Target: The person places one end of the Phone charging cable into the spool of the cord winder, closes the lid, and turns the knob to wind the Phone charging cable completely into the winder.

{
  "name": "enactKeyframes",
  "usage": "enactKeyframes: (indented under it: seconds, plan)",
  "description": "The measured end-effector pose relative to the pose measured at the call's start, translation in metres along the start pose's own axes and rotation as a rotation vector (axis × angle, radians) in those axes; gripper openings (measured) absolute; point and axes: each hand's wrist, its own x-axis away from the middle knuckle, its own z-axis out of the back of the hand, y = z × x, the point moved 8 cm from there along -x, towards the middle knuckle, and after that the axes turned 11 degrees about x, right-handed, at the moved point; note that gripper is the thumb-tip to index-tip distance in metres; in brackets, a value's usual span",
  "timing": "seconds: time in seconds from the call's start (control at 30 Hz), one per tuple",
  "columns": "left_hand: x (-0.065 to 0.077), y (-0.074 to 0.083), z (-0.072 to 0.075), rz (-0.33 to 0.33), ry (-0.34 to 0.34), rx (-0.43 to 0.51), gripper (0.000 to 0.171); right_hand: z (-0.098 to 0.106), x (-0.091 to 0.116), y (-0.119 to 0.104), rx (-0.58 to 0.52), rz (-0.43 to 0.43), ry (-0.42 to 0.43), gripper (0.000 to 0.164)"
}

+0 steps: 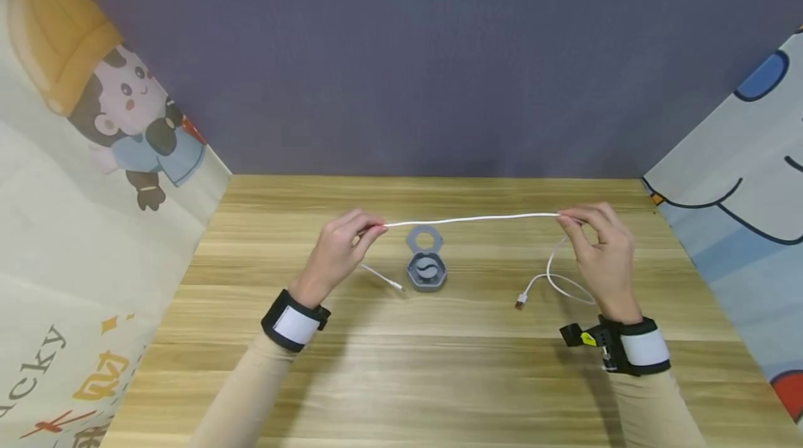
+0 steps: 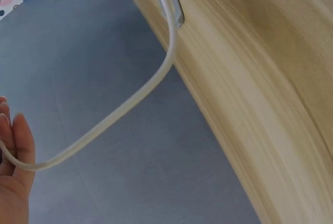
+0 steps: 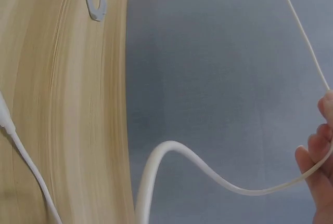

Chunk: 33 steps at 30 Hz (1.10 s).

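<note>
A white charging cable [image 1: 470, 219] is stretched between both hands above the table. My left hand [image 1: 339, 246] pinches it between thumb and fingers, and my right hand [image 1: 601, 246] pinches it farther right. One thin plug end [image 1: 394, 285] hangs or lies near the left hand; the USB plug [image 1: 521, 301] is at the right, below a loose loop of cable [image 1: 552, 274]. Between the hands, a grey hexagonal case [image 1: 427, 272] stands with its ring-shaped lid [image 1: 424, 239] flipped back. In the left wrist view the cable [image 2: 119, 110] curves away from the fingers [image 2: 23, 143].
The wooden table [image 1: 401, 378] ends at a dark grey-blue back panel [image 1: 401, 65]. Printed cartoon cloths flank it, with a figure in a yellow hat [image 1: 63, 30] on the left one. Each wrist wears a black strap, the right strap [image 1: 640, 345] with a small attached device.
</note>
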Motion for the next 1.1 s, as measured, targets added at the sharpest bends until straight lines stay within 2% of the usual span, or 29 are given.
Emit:
enactKeyframes:
  seconds: [0.23,0.53,0.77,1.1]
  plan:
    - [0.003,-0.005,0.002,0.023,-0.006,-0.007,0.009,0.006,0.001,0.011,0.020,-0.054,0.041,0.017]
    - [0.007,-0.009,0.006,0.015,0.011,-0.001,0.009,0.010,0.005,0.028,0.035,-0.121,0.056,0.014]
    - [0.010,-0.012,0.010,0.018,0.022,-0.005,0.009,0.013,0.006,0.034,0.057,-0.158,0.042,0.010]
    - [0.010,-0.014,0.009,0.018,0.014,-0.011,0.010,0.018,0.008,0.043,0.057,-0.213,0.084,0.009]
